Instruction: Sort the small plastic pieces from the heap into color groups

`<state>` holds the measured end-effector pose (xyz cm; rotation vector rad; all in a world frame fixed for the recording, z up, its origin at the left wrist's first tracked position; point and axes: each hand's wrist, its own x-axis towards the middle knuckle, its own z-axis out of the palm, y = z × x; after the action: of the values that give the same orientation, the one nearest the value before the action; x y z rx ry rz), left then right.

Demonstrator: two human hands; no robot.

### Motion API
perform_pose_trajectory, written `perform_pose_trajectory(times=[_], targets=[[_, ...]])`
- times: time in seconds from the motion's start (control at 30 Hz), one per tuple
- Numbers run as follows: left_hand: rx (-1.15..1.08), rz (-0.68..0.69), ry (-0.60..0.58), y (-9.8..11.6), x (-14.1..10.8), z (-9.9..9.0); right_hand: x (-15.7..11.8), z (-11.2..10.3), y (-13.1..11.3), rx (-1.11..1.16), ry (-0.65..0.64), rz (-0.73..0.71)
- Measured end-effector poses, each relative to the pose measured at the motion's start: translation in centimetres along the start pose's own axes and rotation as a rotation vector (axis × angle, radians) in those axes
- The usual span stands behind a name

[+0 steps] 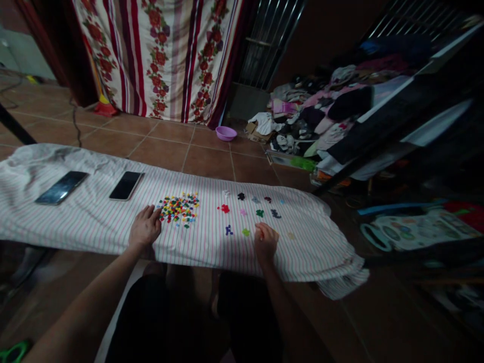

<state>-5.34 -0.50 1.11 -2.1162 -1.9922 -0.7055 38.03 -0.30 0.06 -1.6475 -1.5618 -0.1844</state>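
Observation:
A mixed heap of small multicoloured pieces [178,207], bead-like but too small to name surely, lies on the striped cloth [204,252]. At its left edge rests my left hand [145,227], palm down with fingers loosely stretched, fingertips by the nearest pieces. My right hand [266,241] is closed with curled fingers above the cloth, among small single-colour clusters; anything in it is too small to make out. Around it are a lime green cluster [245,232], a dark green cluster [259,213], a grey cluster [276,214] and a beige cluster [291,235]. Farther left are a red cluster [225,208] and a purple cluster [229,230].
Two phones, a larger phone [62,187] and a smaller phone [126,185], lie on the cloth's left side. Beyond the table are a purple basin [226,133] on the tiled floor, a floral curtain [174,55] and a heap of clothes [321,108].

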Motion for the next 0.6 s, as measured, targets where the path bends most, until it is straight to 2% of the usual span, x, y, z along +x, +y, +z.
perform_pose_trajectory(times=[0.07,0.17,0.37,0.5,0.6], targets=[[-0.004,-0.011,0.003,0.1,0.0,0.0,0.6,0.2,-1.5,0.041,-0.016,-0.012],[-0.018,-0.025,0.005,0.2,0.0,-0.1,1.2,1.1,-5.1,0.172,-0.066,-0.031],[-0.015,-0.027,-0.006,0.2,0.0,-0.1,0.7,5.1,-12.8,0.415,-0.353,-0.099],[-0.002,-0.020,0.005,0.1,0.0,0.1,-0.2,7.6,-15.8,0.402,-0.505,-0.121],[-0.005,-0.021,0.005,0.1,0.0,0.1,-0.7,8.8,-17.1,0.349,-0.560,-0.122]])
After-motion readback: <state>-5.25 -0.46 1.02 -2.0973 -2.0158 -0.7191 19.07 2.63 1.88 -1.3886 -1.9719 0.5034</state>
